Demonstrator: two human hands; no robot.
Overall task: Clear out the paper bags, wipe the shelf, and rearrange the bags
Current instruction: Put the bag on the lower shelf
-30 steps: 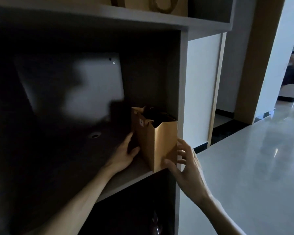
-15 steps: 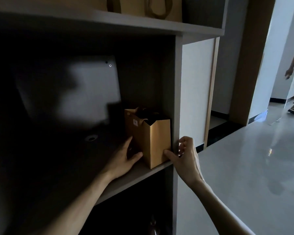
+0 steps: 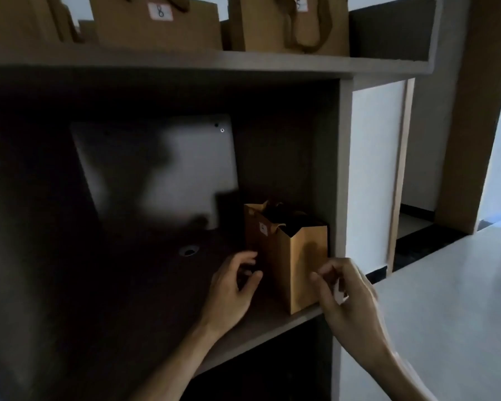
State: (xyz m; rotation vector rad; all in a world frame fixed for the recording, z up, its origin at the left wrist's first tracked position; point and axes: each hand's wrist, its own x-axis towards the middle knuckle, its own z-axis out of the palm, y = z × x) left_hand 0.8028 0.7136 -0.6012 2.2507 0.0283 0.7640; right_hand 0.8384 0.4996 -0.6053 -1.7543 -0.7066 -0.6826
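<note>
A small brown paper bag [image 3: 298,267] stands upright at the right end of the dark middle shelf [image 3: 261,325], close to the shelf's side wall, with a small white label on its left face. My left hand [image 3: 232,287] rests on the shelf just left of the bag, fingers apart, fingertips at or barely off its side. My right hand [image 3: 350,296] hovers at the bag's front right corner with loosely curled fingers and holds nothing. On the shelf above stand larger brown handled bags, one labelled 8 [image 3: 156,24] and another [image 3: 289,24] to its right.
A grey flat panel [image 3: 156,169] leans against the back of the middle shelf, with a round hole [image 3: 188,250] in the board before it. The shelf's upright side wall [image 3: 343,183] stands right of the bag. Pale glossy floor [image 3: 446,299] lies to the right.
Both hands have come off the bag: the left has drawn back a little and the right thumb has left the front corner. The view tilted up, showing the upper shelf's bags.
</note>
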